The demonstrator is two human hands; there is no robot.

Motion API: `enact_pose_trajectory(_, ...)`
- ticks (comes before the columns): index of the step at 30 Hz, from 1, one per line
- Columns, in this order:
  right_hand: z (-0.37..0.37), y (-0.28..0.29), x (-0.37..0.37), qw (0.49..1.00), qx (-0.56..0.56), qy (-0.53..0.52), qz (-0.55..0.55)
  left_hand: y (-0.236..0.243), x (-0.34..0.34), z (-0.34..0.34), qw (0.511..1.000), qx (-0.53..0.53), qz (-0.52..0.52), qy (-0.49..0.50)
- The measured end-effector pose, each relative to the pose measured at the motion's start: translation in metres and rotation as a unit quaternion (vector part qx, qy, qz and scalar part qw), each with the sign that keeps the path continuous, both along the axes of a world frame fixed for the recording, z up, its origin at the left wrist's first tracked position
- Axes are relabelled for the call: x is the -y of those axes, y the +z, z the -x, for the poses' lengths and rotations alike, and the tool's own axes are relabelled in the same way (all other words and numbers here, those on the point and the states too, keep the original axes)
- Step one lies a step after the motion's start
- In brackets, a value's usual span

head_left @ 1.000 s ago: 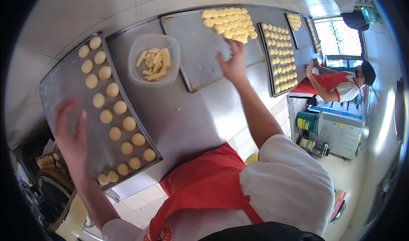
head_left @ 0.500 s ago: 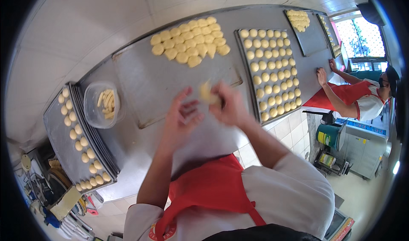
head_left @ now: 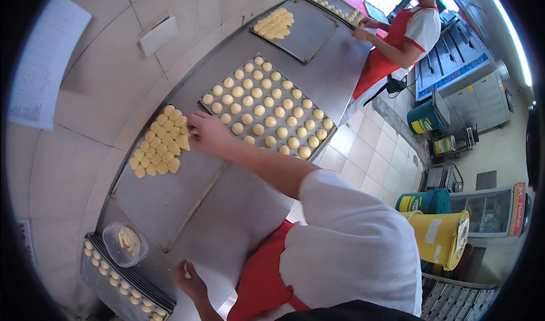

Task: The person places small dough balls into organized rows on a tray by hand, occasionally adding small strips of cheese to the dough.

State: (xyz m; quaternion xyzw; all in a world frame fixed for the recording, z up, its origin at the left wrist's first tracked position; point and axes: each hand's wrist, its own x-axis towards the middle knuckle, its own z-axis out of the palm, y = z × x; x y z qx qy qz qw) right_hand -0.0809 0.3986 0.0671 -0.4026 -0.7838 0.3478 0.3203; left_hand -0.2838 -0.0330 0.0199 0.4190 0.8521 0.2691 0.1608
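My right hand (head_left: 209,135) reaches across to the cluster of yellow dough pieces (head_left: 160,144) on a flat metal tray (head_left: 164,199). Its curled fingertips pinch at a piece on the cluster's right edge; the back of the hand partly hides them. Low in the view, near the table's front, my left hand (head_left: 191,282) is held with curled fingers, and whatever lies in them is too small to make out. A clear plastic tub (head_left: 116,258) of pale yellow sticks (head_left: 129,240) stands to its left.
A tray of round dough balls (head_left: 267,106) lies right of my right arm. Stacked trays (head_left: 130,284), the top one bearing dough balls, sit at lower left. Farther along the table are another dough tray (head_left: 309,34) and a co-worker (head_left: 406,40) in a red apron.
My view has turned to the right. My hands, close together before with a yellow piece in the right, are now apart: the right at the dough cluster, the left low near the table's front.
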Motion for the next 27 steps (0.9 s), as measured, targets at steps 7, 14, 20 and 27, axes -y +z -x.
enact_pose_trajectory(7,-0.136,-0.028,0.184,0.972,0.168,0.167,0.010,-0.090,0.114,-0.068,0.989,-0.110,0.003,-0.096)
enact_pose_trajectory(14,-0.064,-0.162,0.256,0.885,0.151,0.342,-0.278,-0.110,-0.021,-0.066,0.973,-0.124,-0.054,-0.188)
enact_pose_trajectory(20,-0.116,-0.155,0.175,0.929,0.168,0.225,-0.239,-0.122,0.070,-0.002,0.980,-0.124,-0.015,-0.157)
enact_pose_trajectory(27,-0.080,-0.136,0.249,0.916,0.202,0.288,-0.191,-0.101,0.008,-0.059,0.978,-0.096,0.008,-0.184)
